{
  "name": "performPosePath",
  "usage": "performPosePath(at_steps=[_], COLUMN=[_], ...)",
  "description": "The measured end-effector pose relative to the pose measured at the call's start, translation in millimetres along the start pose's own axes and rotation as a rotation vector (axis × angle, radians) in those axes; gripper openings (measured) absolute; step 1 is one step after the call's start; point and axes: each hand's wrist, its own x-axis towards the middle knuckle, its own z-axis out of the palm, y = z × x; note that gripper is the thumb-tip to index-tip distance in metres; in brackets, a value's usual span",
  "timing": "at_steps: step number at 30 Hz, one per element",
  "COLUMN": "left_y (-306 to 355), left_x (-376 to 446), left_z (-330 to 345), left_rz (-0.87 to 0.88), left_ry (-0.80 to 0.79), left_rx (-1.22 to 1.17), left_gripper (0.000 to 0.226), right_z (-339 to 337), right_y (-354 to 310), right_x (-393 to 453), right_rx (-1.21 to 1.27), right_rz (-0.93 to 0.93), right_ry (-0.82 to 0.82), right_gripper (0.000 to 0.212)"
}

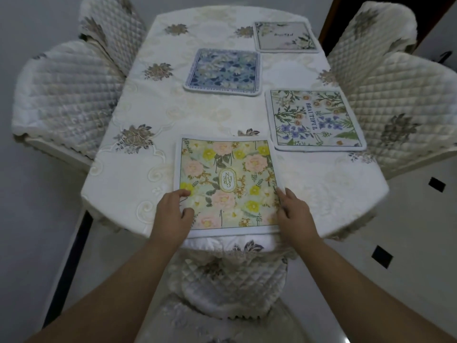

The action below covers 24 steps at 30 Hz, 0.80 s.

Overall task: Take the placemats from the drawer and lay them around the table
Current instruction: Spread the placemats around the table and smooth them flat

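A yellow-and-pink floral placemat [226, 181] lies flat at the near edge of the table [128, 169], which has a cream embroidered cloth. My left hand [171, 214] grips the mat's near-left edge, thumb on top. My right hand [294, 214] pinches its near-right edge. A white "BEAUTIFUL" placemat [314, 120] with purple flowers lies on the right side. A blue floral placemat [223, 71] sits in the middle. A pale grey floral placemat [285, 37] rests at the far right.
Quilted cream chairs surround the table: two on the left [66, 95], two on the right [400, 100], one directly below me [232, 280]. Pale tiled floor with black insets [382, 256] lies to the right.
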Motion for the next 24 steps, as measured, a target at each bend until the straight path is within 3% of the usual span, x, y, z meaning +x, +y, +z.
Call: performPosePath(at_steps=[7, 15, 24], left_y=[-13.0, -7.5, -10.4], left_x=[-0.6, -2.4, -1.9], left_z=[13.6, 19.9, 20.6], left_rz=[0.035, -0.012, -0.024], left_ry=[0.154, 0.062, 0.01], left_rx=[0.12, 0.427, 0.433], left_gripper=[0.043, 0.06, 0.063], right_z=[17.1, 27.4, 26.7], right_y=[15.7, 2.1, 9.2], right_x=[-5.1, -7.6, -5.2], right_rx=[-0.119, -0.241, -0.133], right_rz=[-0.006, 0.084, 0.092], right_ry=[0.034, 0.063, 0.151], right_gripper=[0.051, 0.056, 0.052])
